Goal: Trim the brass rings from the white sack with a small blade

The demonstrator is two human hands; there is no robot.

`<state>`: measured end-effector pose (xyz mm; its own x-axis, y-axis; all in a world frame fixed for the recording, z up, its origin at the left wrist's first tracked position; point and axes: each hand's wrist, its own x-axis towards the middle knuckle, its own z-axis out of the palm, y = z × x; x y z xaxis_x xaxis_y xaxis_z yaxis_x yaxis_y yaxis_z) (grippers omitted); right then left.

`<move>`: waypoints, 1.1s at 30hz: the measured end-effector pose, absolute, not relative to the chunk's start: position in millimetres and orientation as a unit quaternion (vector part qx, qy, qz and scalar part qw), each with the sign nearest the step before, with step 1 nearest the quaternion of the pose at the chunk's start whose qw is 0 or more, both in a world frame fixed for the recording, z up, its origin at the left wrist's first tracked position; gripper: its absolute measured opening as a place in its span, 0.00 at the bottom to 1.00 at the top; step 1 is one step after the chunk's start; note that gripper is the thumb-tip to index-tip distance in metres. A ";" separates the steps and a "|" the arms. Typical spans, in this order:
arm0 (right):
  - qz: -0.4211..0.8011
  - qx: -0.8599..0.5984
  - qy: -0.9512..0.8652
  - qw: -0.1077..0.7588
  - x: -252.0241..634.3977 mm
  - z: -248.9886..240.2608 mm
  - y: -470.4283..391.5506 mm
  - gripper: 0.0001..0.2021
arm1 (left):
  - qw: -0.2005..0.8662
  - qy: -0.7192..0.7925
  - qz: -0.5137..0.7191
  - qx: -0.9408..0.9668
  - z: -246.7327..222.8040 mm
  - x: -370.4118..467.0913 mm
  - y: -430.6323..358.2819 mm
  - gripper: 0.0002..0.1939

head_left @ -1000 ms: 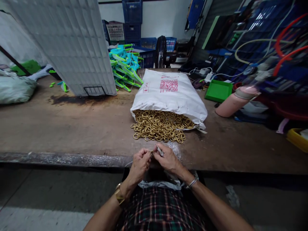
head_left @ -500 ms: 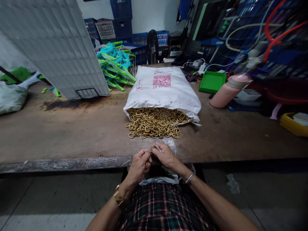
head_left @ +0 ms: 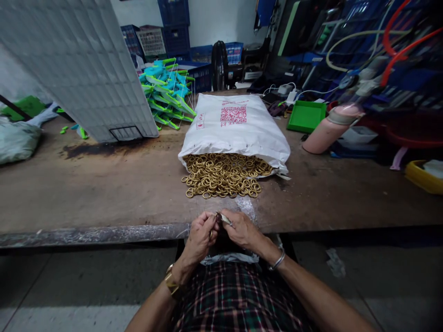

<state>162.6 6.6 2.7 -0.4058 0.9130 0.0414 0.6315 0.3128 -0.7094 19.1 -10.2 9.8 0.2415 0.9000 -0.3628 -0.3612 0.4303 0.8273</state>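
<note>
A white sack (head_left: pixel 238 124) with red print lies on the brown table (head_left: pixel 104 198), its open mouth towards me. Brass-coloured rings (head_left: pixel 221 177) spill out of it in a heap. Close to the table's front edge, my left hand (head_left: pixel 202 233) is closed, fingertips pinched on something small and dark that I cannot make out. My right hand (head_left: pixel 242 228) is wrapped round a small pale tool (head_left: pixel 226 220), whose tip meets the fingertips of my left hand.
A grey ribbed panel (head_left: pixel 86 69) stands at the left beside stacked green and blue plastic parts (head_left: pixel 168 94). To the right are a green tray (head_left: pixel 306 116), a pink bottle (head_left: pixel 325 131) and a yellow tray (head_left: pixel 422 177). Blue crates (head_left: pixel 175 41) stand behind.
My right hand has turned and shifted slightly right, so more of the pale tool shows. My left hand has hardly moved.
</note>
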 end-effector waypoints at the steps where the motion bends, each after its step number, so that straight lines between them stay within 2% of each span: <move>1: 0.305 -0.494 -0.785 0.215 161.6 4.2 5.2 0.07 | 0.720 0.440 0.437 0.312 8.6 19.1 -10.2 0.19; 10: 0.256 -0.521 -0.804 0.125 156.4 12.7 2.7 0.09 | 0.705 0.466 0.434 0.312 3.0 18.1 -11.1 0.20; 33: 0.210 -0.520 -0.823 0.086 153.8 8.3 1.8 0.11 | 0.706 0.468 0.431 0.312 1.6 11.2 -10.5 0.17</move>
<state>153.8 1.8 8.3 -0.4444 0.8925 -0.0779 0.8205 0.3706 -0.4352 11.2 -10.5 1.6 0.1898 0.9001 -0.3922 -0.3165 0.4342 0.8434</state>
